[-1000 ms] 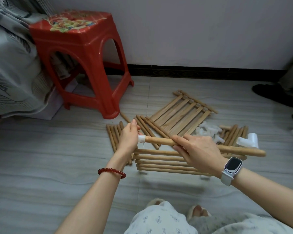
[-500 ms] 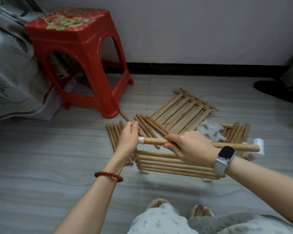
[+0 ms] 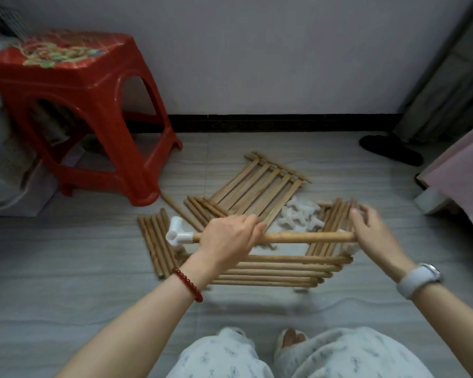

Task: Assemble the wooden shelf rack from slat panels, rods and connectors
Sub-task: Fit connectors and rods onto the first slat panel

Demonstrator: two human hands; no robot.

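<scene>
At mid-frame the left hand (image 3: 227,238) grasps a wooden rod (image 3: 298,237) with a white connector (image 3: 178,234) on its left end. The right hand (image 3: 373,233), blurred, is at the other end; its grasp cannot be told. One slat panel (image 3: 279,271) lies beneath, another (image 3: 260,188) behind, with spare connectors (image 3: 298,218) and loose rods (image 3: 156,241) unused: early days, I judge. No writing legible.

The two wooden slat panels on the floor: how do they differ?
The near slat panel stands raised on small legs, its slats running crosswise in front of the person; the far slat panel lies flat on the floor, turned diagonally. The left hand holds a rod above the near one; nothing covers the far one. Both are light wood.
</scene>
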